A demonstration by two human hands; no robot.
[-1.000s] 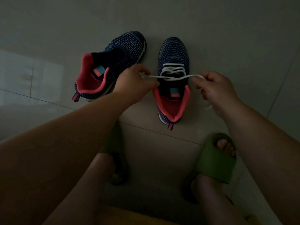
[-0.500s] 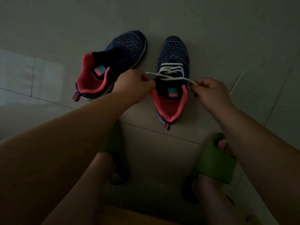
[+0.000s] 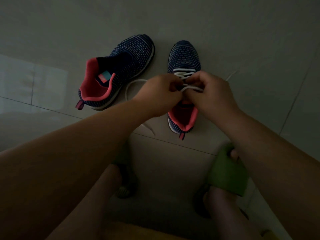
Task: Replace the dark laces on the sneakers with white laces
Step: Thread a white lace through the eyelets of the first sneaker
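— Which way's the right sneaker (image 3: pixel 184 57) lying on the floor (image 3: pixel 242 32)?
— Toe away, heel toward her. Left hand (image 3: pixel 158 97) and right hand (image 3: pixel 210 96), apart a second ago, now meet, pinching the white lace (image 3: pixel 186 87).

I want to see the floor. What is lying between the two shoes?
In the head view, a loose loop of the white lace lies on the tile floor between the unlaced sneaker and the laced sneaker.

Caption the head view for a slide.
Both hands pinch the white lace over the right sneaker; the left sneaker has none.
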